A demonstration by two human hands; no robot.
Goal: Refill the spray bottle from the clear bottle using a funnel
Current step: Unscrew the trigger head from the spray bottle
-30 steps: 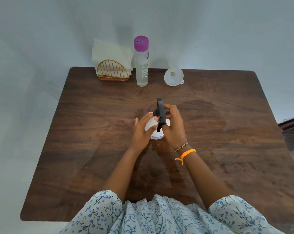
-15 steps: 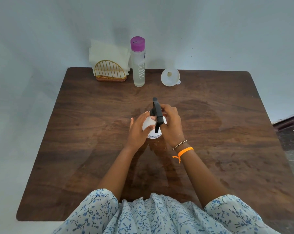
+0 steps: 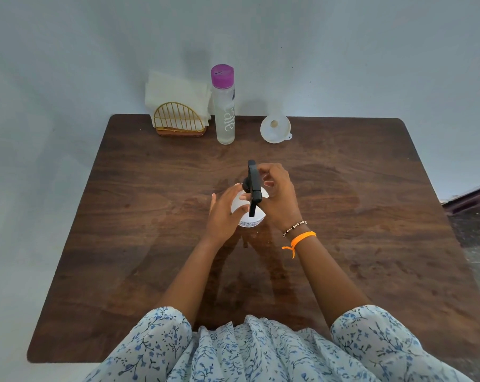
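Here, the wooden counter (image 3: 150, 244) carries a white spray bottle (image 3: 237, 206) at its middle, the left hand (image 3: 223, 215) wrapped around its body, the right hand (image 3: 278, 198) pinching its black trigger head (image 3: 254, 186). Well behind stand the clear bottle (image 3: 225, 117), capped purple, and beside it the white funnel (image 3: 275, 129).

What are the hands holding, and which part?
The spray bottle. The left hand wraps its white body; the right hand has its grip around the black spray head, near the neck.

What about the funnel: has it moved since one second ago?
No. The funnel keeps the same gap right of the clear bottle; only the camera shifted.
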